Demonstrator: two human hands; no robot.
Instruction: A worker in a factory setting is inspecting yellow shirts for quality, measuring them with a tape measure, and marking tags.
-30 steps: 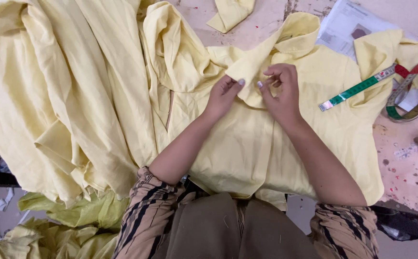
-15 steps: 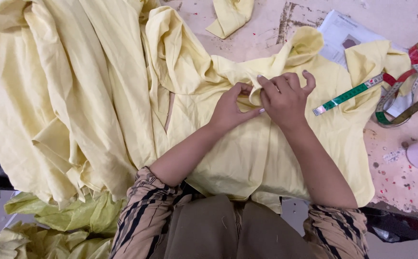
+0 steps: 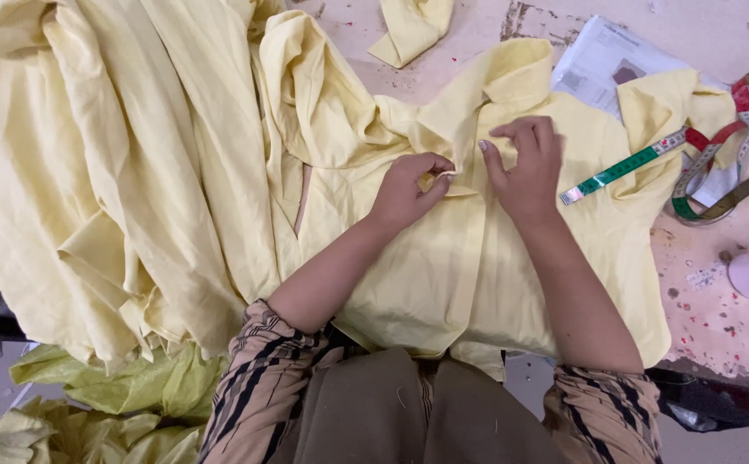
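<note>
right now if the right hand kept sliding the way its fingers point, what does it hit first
The right hand points left across the yellow garment, so it would probably meet the left hand first, pinching a fold close beside it.

Single head camera, looking steeply down, close over worktable (image 3: 718, 318).

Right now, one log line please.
left hand: pinching shirt fold | right hand: on shirt | tape measure: lying right

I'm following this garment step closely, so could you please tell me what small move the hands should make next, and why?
Probably press the fold flat: the left hand pinches a small fold of the pale yellow cotton garment near its collar, while the right hand rests beside it, fingertips bent onto the cloth.
</note>
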